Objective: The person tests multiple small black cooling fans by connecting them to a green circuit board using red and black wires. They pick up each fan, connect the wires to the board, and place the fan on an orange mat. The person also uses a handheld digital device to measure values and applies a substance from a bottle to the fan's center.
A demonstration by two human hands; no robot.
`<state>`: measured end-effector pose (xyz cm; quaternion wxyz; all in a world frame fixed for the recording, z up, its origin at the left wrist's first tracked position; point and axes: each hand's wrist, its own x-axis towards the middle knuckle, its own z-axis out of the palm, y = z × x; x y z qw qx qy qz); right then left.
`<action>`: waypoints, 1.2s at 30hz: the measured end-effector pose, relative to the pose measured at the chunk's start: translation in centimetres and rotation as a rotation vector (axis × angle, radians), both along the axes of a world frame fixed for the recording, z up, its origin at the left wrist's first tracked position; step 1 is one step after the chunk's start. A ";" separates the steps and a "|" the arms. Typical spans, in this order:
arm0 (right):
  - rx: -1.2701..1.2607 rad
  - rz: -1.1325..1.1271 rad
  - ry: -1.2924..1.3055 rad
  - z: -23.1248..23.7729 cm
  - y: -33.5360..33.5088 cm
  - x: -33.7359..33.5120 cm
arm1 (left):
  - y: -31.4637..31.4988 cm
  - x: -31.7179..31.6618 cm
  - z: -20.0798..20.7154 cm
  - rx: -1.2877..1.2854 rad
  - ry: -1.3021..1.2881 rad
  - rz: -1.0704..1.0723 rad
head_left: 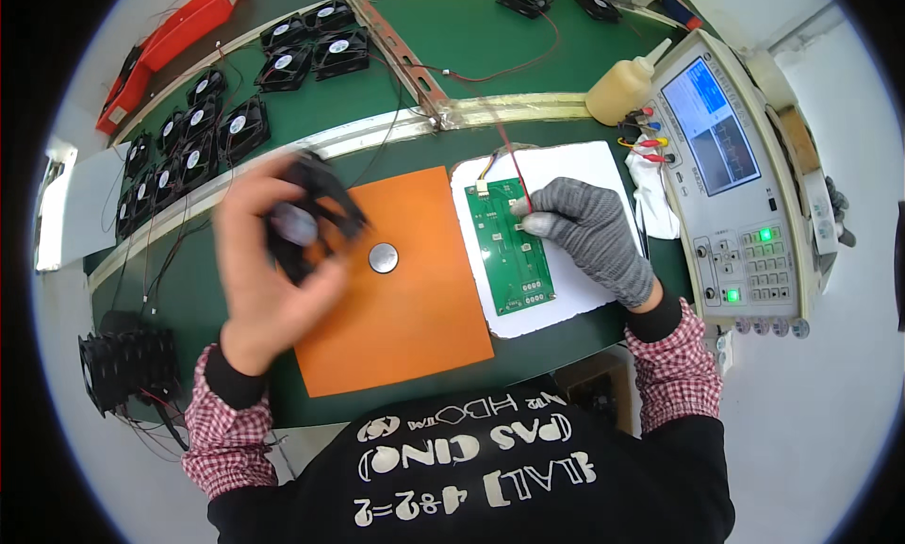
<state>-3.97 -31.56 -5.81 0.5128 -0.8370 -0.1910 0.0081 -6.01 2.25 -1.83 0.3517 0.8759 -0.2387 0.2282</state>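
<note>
My bare left hand (259, 289) is closed around a black cooling fan (325, 200), held above an orange mat (415, 346) and smeared by motion. A small round silver disc with a dark rim (384, 258) lies on the mat beside the fan. My right hand (594, 233), in a grey knit glove, pinches the end of a thin red wire (512, 153) over a green circuit board (514, 261). Its fingertips hide the wire's end, so I cannot tell whether it is plugged in. Beneath the circuit board is a white sheet (575, 304).
Several black fans (198, 157) stand at the far left, near a red bin (170, 49). Stacked fans (127, 365) sit at the left edge. A metal rail (401, 58) divides the back. A yellowish bottle (622, 90) and a test instrument with a screen (745, 195) stand at right.
</note>
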 end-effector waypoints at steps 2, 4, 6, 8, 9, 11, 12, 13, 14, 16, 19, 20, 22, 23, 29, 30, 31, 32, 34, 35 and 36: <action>0.038 -0.007 0.007 -1.1 0.1 0.0 | -2.4 -0.8 -1.5 -0.098 0.242 -0.240; 0.086 0.032 -0.002 -1.4 0.3 -0.1 | -3.6 -1.1 -2.1 0.097 0.293 -0.295; 0.028 0.037 -0.038 -1.9 0.3 0.0 | -4.0 -1.0 -2.2 0.244 0.324 -0.313; -0.032 0.032 -0.082 -2.1 0.2 0.2 | -4.0 -0.9 -2.7 0.286 0.298 -0.314; -0.066 0.025 -0.103 -2.1 0.0 0.3 | -3.9 -0.9 -2.7 0.309 0.293 -0.306; -0.089 0.008 -0.114 -2.2 0.1 0.4 | -3.7 -1.1 -2.7 0.353 0.280 -0.289; -0.077 -0.003 -0.104 -2.2 0.2 0.3 | -3.8 -1.1 -2.6 0.354 0.279 -0.282; -0.067 -0.014 -0.094 -2.2 0.2 0.2 | -3.9 -1.1 -2.6 0.355 0.277 -0.277; -0.081 0.005 -0.151 -2.3 0.2 0.1 | -3.9 -1.1 -2.6 0.355 0.275 -0.271; -0.108 0.041 -0.272 -2.6 0.1 0.2 | -3.7 -1.1 -2.5 0.356 0.113 -0.278; -0.109 0.057 -0.249 -2.6 0.0 0.3 | -1.8 -1.7 -2.0 0.372 -0.273 -0.279; -0.116 0.053 -0.287 -2.2 0.3 0.2 | -1.0 -2.2 -1.3 0.381 -0.423 -0.273; -0.121 0.048 -0.228 -2.1 0.2 0.0 | -1.2 -4.1 2.4 -0.042 0.205 -0.207; -0.122 0.047 -0.199 -2.0 0.1 0.0 | -1.0 -4.3 2.3 -0.176 0.326 -0.215; -0.239 0.051 -0.395 -2.2 0.4 0.1 | -3.5 -0.2 5.6 0.375 -0.342 -0.311; -0.191 0.021 -0.382 -2.5 0.1 -0.3 | -5.1 2.4 5.3 0.299 -0.394 -0.375; -0.139 -0.012 -0.370 -2.9 -0.1 -0.7 | -6.9 5.0 4.6 0.189 -0.389 -0.366; -0.023 -0.049 -0.374 -2.4 0.0 -0.8 | -7.6 8.1 3.5 0.106 -0.432 -0.309; 0.164 -0.195 -0.332 -2.2 0.3 -0.8 | -6.8 14.3 0.1 0.119 -0.404 -0.024; 0.232 -0.270 -0.302 -2.4 0.2 -0.6 | -5.6 17.0 -1.4 0.183 -0.394 0.178; 0.152 -0.287 -0.246 -2.7 -0.6 -0.2 | -3.8 19.5 -3.2 0.420 -0.380 0.393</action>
